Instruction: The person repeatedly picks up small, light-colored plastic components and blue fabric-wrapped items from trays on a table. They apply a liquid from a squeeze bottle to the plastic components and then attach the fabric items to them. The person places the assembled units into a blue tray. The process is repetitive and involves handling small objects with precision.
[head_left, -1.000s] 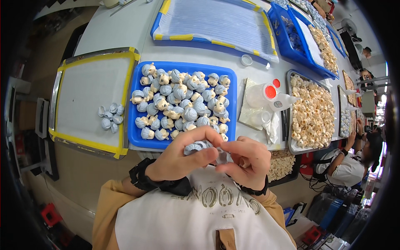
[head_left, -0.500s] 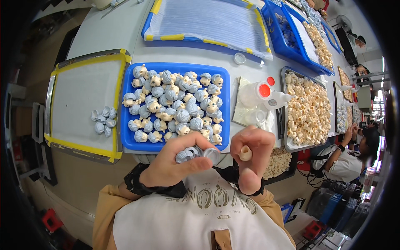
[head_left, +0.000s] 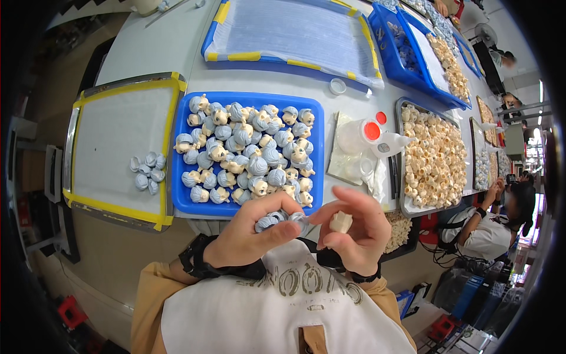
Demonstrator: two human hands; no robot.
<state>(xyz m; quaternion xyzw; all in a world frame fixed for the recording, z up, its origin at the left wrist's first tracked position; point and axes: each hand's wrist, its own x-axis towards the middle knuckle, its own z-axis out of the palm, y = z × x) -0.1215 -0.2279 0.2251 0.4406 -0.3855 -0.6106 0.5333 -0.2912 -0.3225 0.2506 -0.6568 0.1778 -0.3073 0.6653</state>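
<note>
Head view: I see the left hand [head_left: 247, 230] curled round grey-blue hair pieces [head_left: 269, 222], pinching one forward, likely to present it; the right hand [head_left: 364, 229] holds a cream piece [head_left: 341, 222] in curled fingers, perhaps freeing its forefinger; the blue tray [head_left: 184, 205] of heads [head_left: 256, 167] sits just beyond, probably for short reach

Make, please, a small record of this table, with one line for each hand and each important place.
Left grip: holds grey-blue hair pieces
Right grip: holds one cream piece
Between grips: close together; contact unclear
Blue tray: many doll heads with grey-blue hair
Taped frame, left of blue tray: small group of loose hair pieces
Grey tray, right of blue tray: heap of cream parts
Between these two trays: squeeze bottle
</note>
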